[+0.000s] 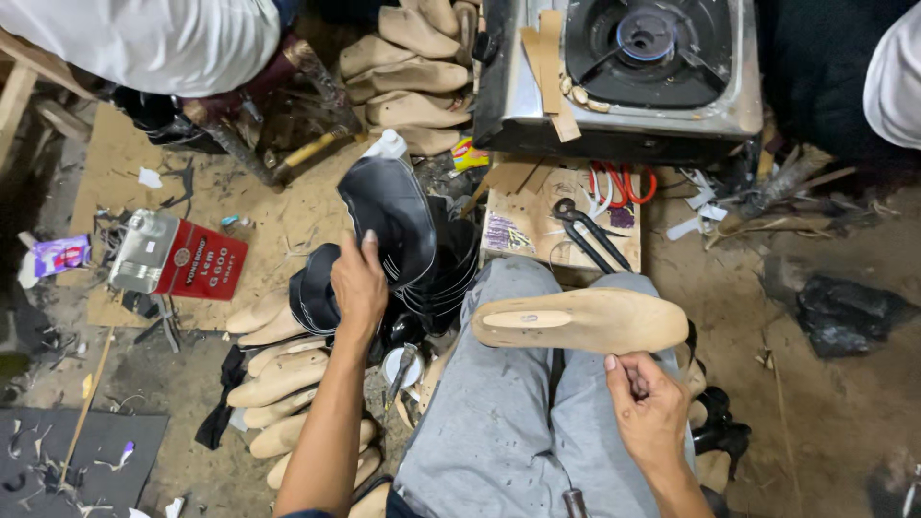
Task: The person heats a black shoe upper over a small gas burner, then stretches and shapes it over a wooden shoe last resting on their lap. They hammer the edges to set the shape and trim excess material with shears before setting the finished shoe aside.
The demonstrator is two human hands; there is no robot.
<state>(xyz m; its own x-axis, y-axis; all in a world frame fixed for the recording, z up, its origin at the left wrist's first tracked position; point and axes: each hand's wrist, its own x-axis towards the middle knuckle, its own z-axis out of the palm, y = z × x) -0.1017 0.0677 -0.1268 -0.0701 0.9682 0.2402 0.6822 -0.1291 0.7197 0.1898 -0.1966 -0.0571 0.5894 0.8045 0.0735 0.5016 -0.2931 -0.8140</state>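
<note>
My left hand (358, 288) grips a black shoe upper (389, 216) with white stitching, lifted off a stack of similar black uppers (436, 278) on the floor beside my left knee. My right hand (648, 408) holds a tan wooden shoe last (580, 321) sole-up across my grey-trousered lap, its fingers closed under the last's near edge. Both hands are apart, one at each side of my knees.
Several wooden lasts (283, 379) lie piled by my left leg, and more lasts (408, 77) are stacked at the top. A gas stove (624, 67) stands ahead, with black pincers (590, 235) on a cardboard-topped board. A red tin can (177, 257) lies to the left. Another person's white sleeve (153, 38) is at top left.
</note>
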